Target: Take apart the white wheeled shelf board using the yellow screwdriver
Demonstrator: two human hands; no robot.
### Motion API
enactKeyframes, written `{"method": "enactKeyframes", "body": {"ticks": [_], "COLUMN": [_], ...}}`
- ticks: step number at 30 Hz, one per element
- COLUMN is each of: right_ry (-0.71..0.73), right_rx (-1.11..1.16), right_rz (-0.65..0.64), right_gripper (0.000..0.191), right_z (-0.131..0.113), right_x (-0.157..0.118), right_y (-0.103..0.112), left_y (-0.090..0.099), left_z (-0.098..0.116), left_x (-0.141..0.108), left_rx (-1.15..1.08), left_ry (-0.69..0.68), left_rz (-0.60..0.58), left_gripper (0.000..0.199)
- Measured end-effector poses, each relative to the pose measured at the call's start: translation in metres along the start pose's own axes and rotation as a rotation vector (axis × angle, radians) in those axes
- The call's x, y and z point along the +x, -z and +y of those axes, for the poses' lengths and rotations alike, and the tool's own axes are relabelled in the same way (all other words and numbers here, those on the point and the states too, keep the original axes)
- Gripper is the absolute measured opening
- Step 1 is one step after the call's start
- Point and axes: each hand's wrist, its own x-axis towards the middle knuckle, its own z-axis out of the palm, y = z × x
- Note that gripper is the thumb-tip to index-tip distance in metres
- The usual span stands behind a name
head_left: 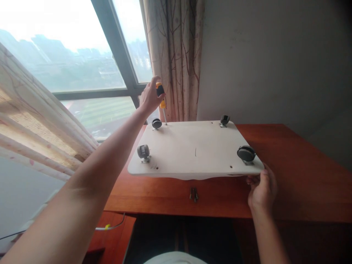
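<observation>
A white board (189,146) lies on the reddish wooden table with several dark caster wheels standing up from its corners. My left hand (150,96) is closed round the yellow and black handle of a screwdriver (162,104), whose tip meets the board near the far left caster (156,124). At the near right corner my right hand (264,189) grips the board's edge, thumb on the side and fingers partly hidden beneath, close to the near right caster (246,154). A few screws (194,194) rest on the table in front of the board.
The wooden table (297,172) extends to the right against a grey wall. Behind the board hangs a patterned curtain (178,58), beside a large window (90,84). A lower red surface (115,234) with a cable (110,227) is at the bottom left.
</observation>
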Motion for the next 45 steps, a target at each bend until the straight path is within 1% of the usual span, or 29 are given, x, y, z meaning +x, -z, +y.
{"method": "enactKeyframes", "body": {"ticks": [2,4,8,10,12,14,16,18,20,23,24,26,29,31,33,37,42,45], "right_ry": [-0.008,-0.011,0.001,0.006,0.008,0.011,0.019,0.028,0.032,0.032,0.035,0.039,0.029,0.022,0.021,0.032,0.050,0.058], "right_rx": [0.008,0.006,-0.021,-0.028,-0.031,-0.030,-0.030,-0.036,-0.042,-0.049,-0.053,-0.064,-0.069,-0.063,-0.057,-0.059,-0.085,-0.112], "right_rz": [0.000,0.000,-0.005,-0.009,-0.011,-0.011,-0.008,-0.004,-0.003,-0.012,-0.011,0.002,0.020,0.022,0.021,0.003,0.008,0.020], "right_gripper": [0.047,0.049,0.049,0.049,0.048,0.047,0.047,0.047,0.047,0.049,0.049,0.049,0.050,0.051,0.051,0.050,0.051,0.051], "right_z": [0.000,0.000,0.002,0.003,0.003,0.004,0.004,0.005,0.006,0.007,0.008,0.007,0.006,0.005,0.004,0.003,0.000,0.000], "right_x": [0.000,0.000,0.001,0.002,0.002,0.002,0.002,0.002,0.003,0.004,0.004,0.003,0.002,0.002,0.002,0.001,-0.001,-0.002], "right_y": [0.000,0.000,0.002,0.002,0.002,0.002,0.002,0.002,0.002,0.003,0.003,0.003,0.002,0.001,0.001,0.000,-0.001,-0.001], "left_y": [0.001,-0.002,-0.012,-0.014,-0.013,-0.009,-0.005,-0.003,-0.004,-0.007,-0.007,-0.005,-0.002,-0.001,-0.002,-0.007,-0.008,-0.006], "left_z": [0.002,0.001,-0.012,-0.017,-0.018,-0.014,-0.006,0.000,0.002,0.002,0.002,0.003,0.006,0.007,0.005,-0.003,-0.006,-0.007], "left_x": [-0.004,-0.004,0.002,0.004,0.002,0.000,-0.003,-0.003,-0.001,0.001,0.001,0.000,-0.002,-0.002,0.000,0.000,-0.005,-0.003], "left_rx": [0.016,-0.022,-0.232,-0.279,-0.232,-0.126,-0.028,0.024,0.020,-0.044,-0.053,-0.033,0.022,0.026,0.000,-0.080,-0.050,-0.035], "left_ry": [0.018,0.019,0.021,0.028,0.023,0.033,0.068,0.098,0.099,0.086,0.081,0.067,0.051,0.053,0.038,-0.005,0.019,0.046], "left_rz": [0.018,0.022,-0.038,-0.052,-0.016,0.024,0.021,-0.003,-0.024,-0.052,-0.047,0.000,0.059,0.054,0.047,0.040,0.091,0.099], "left_gripper": [0.053,0.049,0.050,0.052,0.054,0.056,0.056,0.050,0.046,0.051,0.054,0.054,0.046,0.039,0.037,0.045,0.051,0.041]}}
